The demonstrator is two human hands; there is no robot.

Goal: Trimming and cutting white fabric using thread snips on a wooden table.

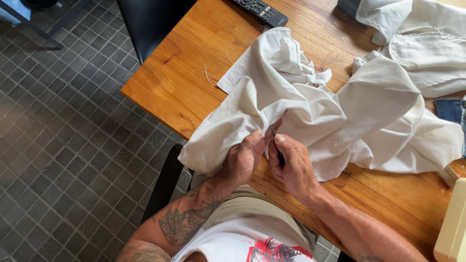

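your left hand (241,157) pinches the white cloth (310,104) at the counter (184,82) edge. your right hand (291,165) has its fingers closed on a small blue tool (278,148), picking at the seam. go slow, poke only thread.

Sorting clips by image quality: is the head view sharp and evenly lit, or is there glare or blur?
Head view: sharp, soft daylight, mild sheen on the wooden table; white cloth bright but folds readable; left hand, right hand unblurred.
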